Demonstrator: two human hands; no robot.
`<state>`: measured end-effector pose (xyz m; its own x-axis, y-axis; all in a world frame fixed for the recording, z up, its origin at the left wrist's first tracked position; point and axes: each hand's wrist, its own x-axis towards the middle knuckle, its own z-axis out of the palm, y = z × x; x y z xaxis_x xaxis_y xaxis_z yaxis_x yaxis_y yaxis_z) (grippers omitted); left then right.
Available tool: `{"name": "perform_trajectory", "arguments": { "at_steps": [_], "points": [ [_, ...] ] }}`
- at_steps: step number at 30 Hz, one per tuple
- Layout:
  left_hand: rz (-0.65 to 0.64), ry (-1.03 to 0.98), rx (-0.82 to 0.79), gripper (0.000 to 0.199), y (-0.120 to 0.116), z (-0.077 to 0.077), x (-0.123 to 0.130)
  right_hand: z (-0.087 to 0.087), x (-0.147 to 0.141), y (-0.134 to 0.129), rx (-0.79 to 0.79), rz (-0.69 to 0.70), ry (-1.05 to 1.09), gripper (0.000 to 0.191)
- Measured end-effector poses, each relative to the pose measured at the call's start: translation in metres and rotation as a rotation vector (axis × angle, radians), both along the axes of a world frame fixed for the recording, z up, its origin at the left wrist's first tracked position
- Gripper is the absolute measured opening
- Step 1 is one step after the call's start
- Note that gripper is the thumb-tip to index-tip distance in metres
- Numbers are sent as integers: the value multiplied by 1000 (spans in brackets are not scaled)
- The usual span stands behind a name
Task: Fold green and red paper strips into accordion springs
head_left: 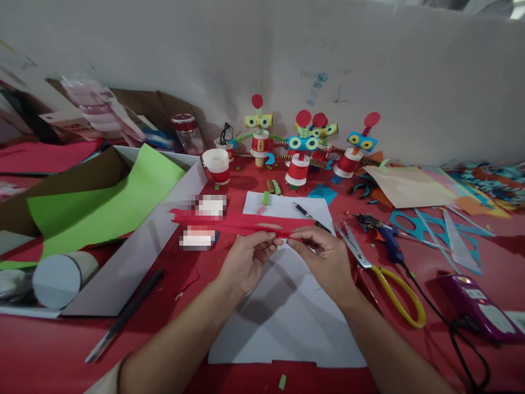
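A long red paper strip [229,220] is stretched sideways above the white sheets [295,323]. Near its middle my left hand [254,257] pinches the lower edge between thumb and fingers. Closed on the strip's right end is my right hand [322,260], its thumb and fingertips close to the left hand's. The strip's left part extends free past my left hand. Behind it lie a black pen [305,212] and a small folded green and pink paper piece [266,199] on white paper.
An open box [164,208] with green sheets stands left, a dark pen [127,312] beside it. Paper-cup figures [298,169] and stacked cups [216,164] line the back. Yellow-handled scissors [394,295], a blue glue gun [389,241] and a purple device [478,306] lie right.
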<state>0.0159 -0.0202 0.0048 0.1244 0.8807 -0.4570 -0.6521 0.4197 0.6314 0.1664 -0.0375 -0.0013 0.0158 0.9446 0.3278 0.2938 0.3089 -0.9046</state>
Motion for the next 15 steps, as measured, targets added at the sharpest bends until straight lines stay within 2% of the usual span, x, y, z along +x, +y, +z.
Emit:
{"name": "perform_trajectory", "arguments": {
  "at_steps": [4,8,15],
  "points": [
    [-12,-46,80,6,-2,1,1,3,-2,-1,-92,-11,111,5],
    [-52,-56,164,13,-4,0,0,2,0,-1,-164,-40,184,6],
    [-60,56,214,19,-4,-7,-1,-2,0,0,-172,-46,260,8]
  ]
}}
